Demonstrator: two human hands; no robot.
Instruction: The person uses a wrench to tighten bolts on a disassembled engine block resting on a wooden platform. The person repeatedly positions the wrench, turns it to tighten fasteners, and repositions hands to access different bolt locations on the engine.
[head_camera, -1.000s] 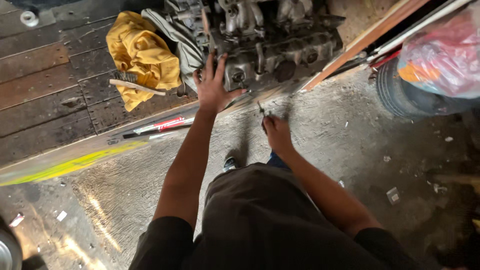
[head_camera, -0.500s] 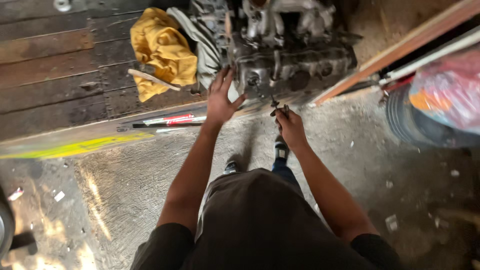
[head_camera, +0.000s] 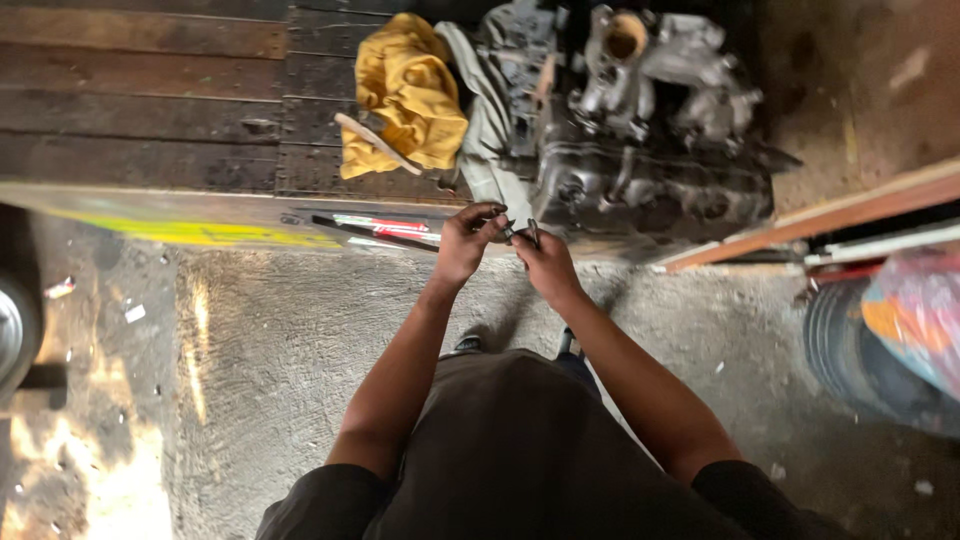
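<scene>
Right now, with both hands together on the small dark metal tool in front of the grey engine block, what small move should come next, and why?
Probably settle the grip first. The left hand and right hand meet on the small dark metal tool, just short of the grey engine block. The tool's tip is too small to read, so a firm hold seems wise before reaching forward.

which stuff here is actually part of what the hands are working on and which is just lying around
In hand:
left hand
right hand
small metal part held between them
engine block, just ahead

Lying about:
yellow cloth
red-handled tool
tyre
</scene>
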